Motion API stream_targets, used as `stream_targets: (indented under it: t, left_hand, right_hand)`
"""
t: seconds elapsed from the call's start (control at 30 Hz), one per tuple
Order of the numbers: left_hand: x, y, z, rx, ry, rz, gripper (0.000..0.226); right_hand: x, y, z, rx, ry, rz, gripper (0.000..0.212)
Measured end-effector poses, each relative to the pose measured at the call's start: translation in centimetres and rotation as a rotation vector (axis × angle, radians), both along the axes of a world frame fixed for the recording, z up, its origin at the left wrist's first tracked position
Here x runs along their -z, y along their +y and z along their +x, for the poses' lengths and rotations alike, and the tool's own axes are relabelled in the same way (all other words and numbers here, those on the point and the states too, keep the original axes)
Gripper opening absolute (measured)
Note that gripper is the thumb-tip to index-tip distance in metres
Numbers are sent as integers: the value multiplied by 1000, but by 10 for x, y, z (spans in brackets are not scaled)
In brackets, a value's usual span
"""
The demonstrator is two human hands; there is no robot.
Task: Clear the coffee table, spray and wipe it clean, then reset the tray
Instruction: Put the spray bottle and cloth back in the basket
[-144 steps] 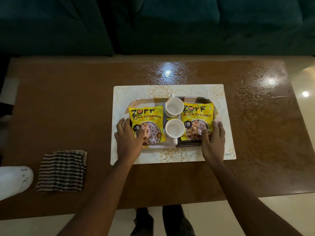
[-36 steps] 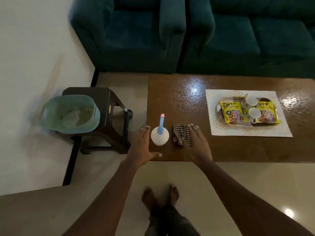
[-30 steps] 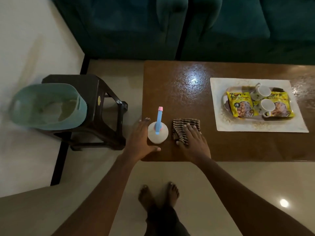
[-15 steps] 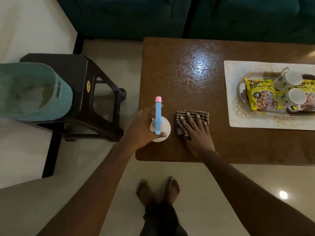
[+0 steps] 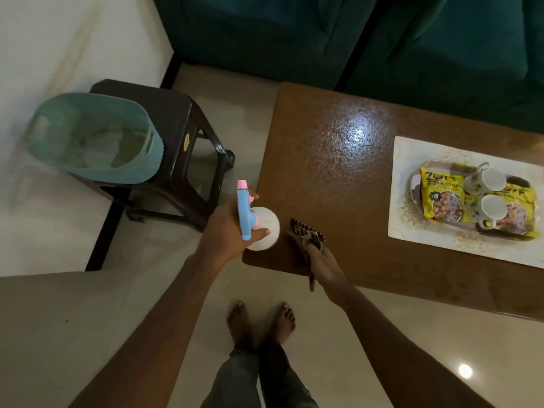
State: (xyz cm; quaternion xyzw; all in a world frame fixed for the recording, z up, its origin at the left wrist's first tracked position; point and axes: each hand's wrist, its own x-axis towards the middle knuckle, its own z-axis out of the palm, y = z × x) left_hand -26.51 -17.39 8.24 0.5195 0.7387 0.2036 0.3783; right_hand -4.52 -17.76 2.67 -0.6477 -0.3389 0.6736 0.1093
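counter point(image 5: 329, 184): one, brown | stool point(image 5: 176, 125): one, left of it, carrying one teal basket point(image 5: 91, 136) | placemat point(image 5: 412, 231): one, under one tray point(image 5: 416, 187) with two packets, two cups | left hand point(image 5: 229, 231) grips spray bottle point(image 5: 256, 228) at counter corner | right hand point(image 5: 321, 260) clutches striped cloth point(image 5: 306, 234)

The coffee table point(image 5: 338, 172) fills the right centre of the frame, with the sofa point(image 5: 353, 39) along the top edge behind it. On the table's right part lies a mat point(image 5: 406, 225), and on the mat a tray point(image 5: 416, 189) bearing two packets point(image 5: 438, 198) and two cups point(image 5: 488, 179). At the table's lower left corner sit the spray bottle point(image 5: 262, 226) and, just right of it, the cloth point(image 5: 306, 234). Left of the table stands a stool point(image 5: 176, 119); a basket point(image 5: 88, 139) rests on it, at the frame's left.
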Motion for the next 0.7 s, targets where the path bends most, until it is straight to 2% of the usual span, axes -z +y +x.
stream_targets:
  t: [0.07, 0.2, 0.37, 0.47, 0.57, 0.63, 0.7]
  left_hand:
    - [-15, -4, -9, -38, 20, 10, 77]
    - [-43, -10, -38, -109, 82, 11, 73]
    - [-86, -10, -92, -132, 101, 93, 78]
    - [-118, -6, -132, -120, 107, 139, 76]
    - [-143, 3, -187, -137, 124, 178, 60]
    - [-153, 11, -224, -141, 133, 199, 56]
    - [-161, 21, -258, -137, 150, 216, 55]
  right_hand:
    - [-12, 4, -15, 110, 74, -18, 24]
    - [-37, 19, -59, 335, 193, -112, 45]
    - [-74, 39, -120, 499, 362, -79, 46]
    - [-99, 47, -166, 459, 231, 95, 37]
    - [-127, 57, -218, 334, 22, 359, 24]
    - [-144, 68, -251, 244, -41, 497, 32]
    - [-155, 81, -282, 192, -59, 580, 32]
